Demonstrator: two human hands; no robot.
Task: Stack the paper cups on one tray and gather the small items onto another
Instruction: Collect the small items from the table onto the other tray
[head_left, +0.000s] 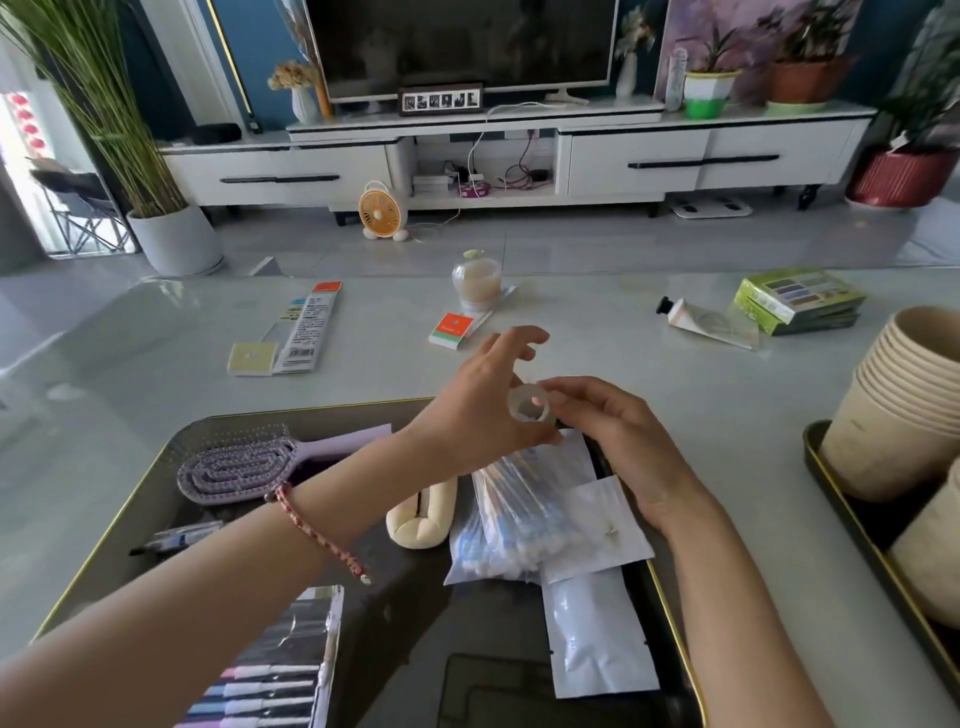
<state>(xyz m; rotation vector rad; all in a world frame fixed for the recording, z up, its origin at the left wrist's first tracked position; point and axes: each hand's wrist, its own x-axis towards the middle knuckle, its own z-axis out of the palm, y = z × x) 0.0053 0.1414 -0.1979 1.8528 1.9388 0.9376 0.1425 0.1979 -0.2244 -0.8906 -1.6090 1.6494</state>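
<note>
A dark tray with a gold rim (156, 499) lies in front of me. It holds a purple hairbrush (234, 467), a bag of cotton swabs (514, 514), white pouches (597, 629), a cream roll (423, 519), a black pen (176, 538) and a pack of coloured pens (275, 675). Above its far edge my right hand (623, 441) pinches a small clear tape roll (529, 406). My left hand (483, 410) is beside the roll with fingers spread, thumb touching it. A stack of paper cups (898, 405) lies tilted on a second tray (841, 519) at the right.
On the table beyond lie a yellow pad (253, 358), a long flat package (306, 327), an orange-and-white box (452, 330), a clear round jar (477, 280), a hand-cream tube (706, 322) and green boxes (800, 299). A TV stand is across the floor.
</note>
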